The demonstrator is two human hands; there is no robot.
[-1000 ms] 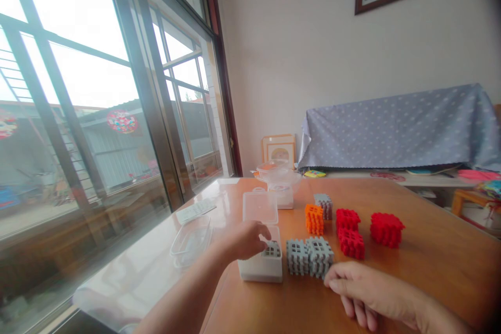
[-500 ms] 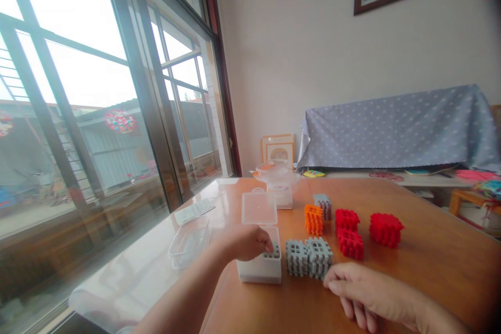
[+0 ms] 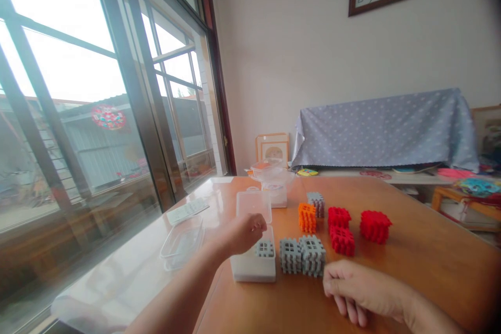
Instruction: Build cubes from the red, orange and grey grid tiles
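My left hand (image 3: 247, 232) hovers over a white, clear-walled plastic box (image 3: 254, 267) whose lid (image 3: 253, 206) stands open behind it. Its fingers are curled in, with nothing visible in them. Just below the fingertips, a grey notched block (image 3: 265, 249) with a square grid top sits inside the box. Right of the box stand two stacks of grey interlocking blocks (image 3: 290, 257), (image 3: 313, 255), side by side. Close to the nearer right corner of these stacks, my right hand (image 3: 352, 288) rests by the table with loosely bent fingers and no object visible in it.
Orange blocks (image 3: 307, 218), more grey blocks (image 3: 316, 203) and red stacks (image 3: 341, 229), (image 3: 374, 226) stand farther back. Clear containers (image 3: 274, 195) are at the table's far end. An empty clear tray (image 3: 182, 242) and a printed sheet (image 3: 188, 211) lie left, beside the window.
My left hand has risen out of the box, up and away from the grey block, which now shows inside. My right hand stays near the grey stacks. The view has shifted slightly right.
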